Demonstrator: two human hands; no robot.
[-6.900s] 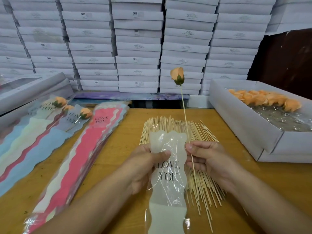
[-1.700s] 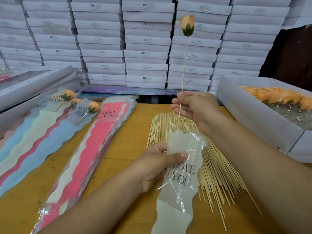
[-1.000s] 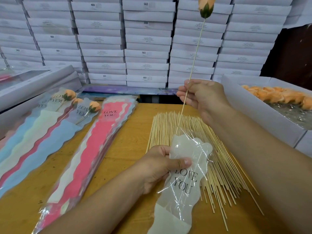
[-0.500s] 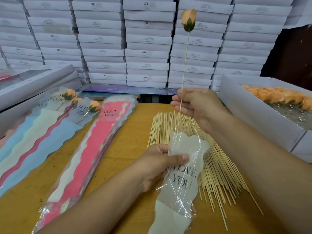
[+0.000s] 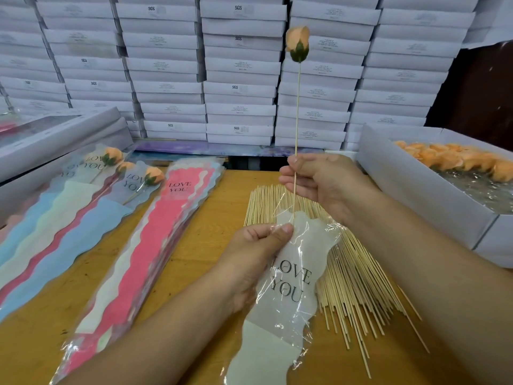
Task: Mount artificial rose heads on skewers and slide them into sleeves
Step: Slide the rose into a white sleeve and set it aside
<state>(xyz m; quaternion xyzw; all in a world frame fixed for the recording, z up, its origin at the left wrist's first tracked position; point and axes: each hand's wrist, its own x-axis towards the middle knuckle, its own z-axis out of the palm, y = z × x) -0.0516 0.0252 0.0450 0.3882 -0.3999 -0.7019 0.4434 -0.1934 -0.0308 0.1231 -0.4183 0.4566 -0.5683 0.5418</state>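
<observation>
Nearest, the left hand (image 5: pixel 258 251) pinches the top edge of a clear plastic sleeve (image 5: pixel 288 287) printed LOVE YOU over the wooden table (image 5: pixel 216 218). Just beyond, toward one o'clock, the right hand (image 5: pixel 324 184) pinches a thin bamboo skewer (image 5: pixel 297 107), its lower tip at the sleeve's mouth, upright with a peach artificial rose head (image 5: pixel 297 43) at twelve o'clock.
</observation>
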